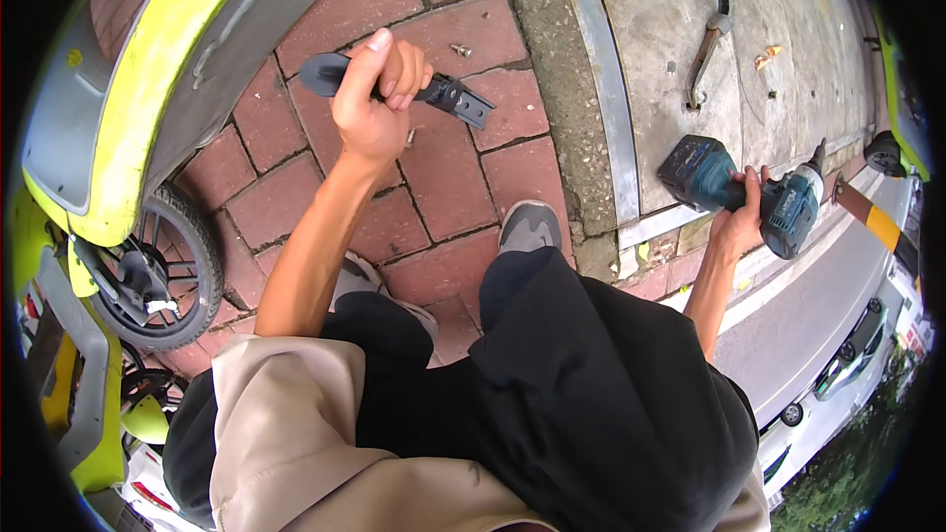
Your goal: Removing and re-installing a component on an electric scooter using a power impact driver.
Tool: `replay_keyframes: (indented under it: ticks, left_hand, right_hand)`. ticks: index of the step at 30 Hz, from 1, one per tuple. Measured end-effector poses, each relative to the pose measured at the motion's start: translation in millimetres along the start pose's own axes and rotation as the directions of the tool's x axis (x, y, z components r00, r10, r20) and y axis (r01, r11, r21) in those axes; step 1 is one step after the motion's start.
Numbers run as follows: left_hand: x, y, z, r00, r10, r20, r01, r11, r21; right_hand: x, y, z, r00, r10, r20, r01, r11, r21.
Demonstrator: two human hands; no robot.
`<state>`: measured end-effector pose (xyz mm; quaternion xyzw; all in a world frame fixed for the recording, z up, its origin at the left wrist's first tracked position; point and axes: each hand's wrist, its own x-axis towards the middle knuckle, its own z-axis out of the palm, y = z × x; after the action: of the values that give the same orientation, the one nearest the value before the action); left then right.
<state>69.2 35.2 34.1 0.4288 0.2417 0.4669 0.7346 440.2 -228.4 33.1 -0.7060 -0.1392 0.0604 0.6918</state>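
My left hand [379, 89] is closed around a black part [459, 101] with a rounded, flat paddle end and a bracket end pierced with holes. It is held above the red brick paving. Two small screws lie on the bricks, one screw [460, 49] just beyond the hand and the other partly hidden near my wrist. Off to the right, my right hand [741, 222] grips the handle of a teal and black cordless drill [788, 214]. The drill's battery points left and its bit points away from me, up and to the right.
A yellow-green scooter body [148, 69] stands close on the left, above a small black wheel [168, 266]. A worn, rusty metal piece [705, 59] with a black end lies on the concrete slab [641, 0]. A metal strip [606, 59] edges the slab. Cars [838, 365] line the road at right.
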Motion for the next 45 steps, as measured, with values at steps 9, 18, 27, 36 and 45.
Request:
replay_keyframes:
  ticks: [9,18,27,36,45]
  left_hand:
    - [3,47,13,0.991,0.129,-0.025,-0.130,0.990,-0.049]
    - [19,74,15,0.967,0.251,0.032,-0.249,0.966,-0.072]
    - [23,84,27,0.973,0.230,-0.002,-0.230,0.973,-0.011]
    - [23,86,31,0.965,0.261,-0.005,-0.261,0.965,0.031]
    - [23,88,30,0.944,0.299,0.137,-0.312,0.947,0.078]
  right_hand:
    - [-92,-72,87,0.702,0.255,0.665,-0.290,0.955,-0.060]
    - [-142,-60,135,0.333,0.480,0.811,-0.570,0.788,-0.232]
    - [-152,-53,143,0.274,0.530,0.803,-0.579,0.757,-0.303]
    - [-150,-48,148,0.293,0.530,0.795,-0.580,0.760,-0.293]
    - [-155,-59,162,0.328,0.549,0.769,-0.476,0.799,-0.367]
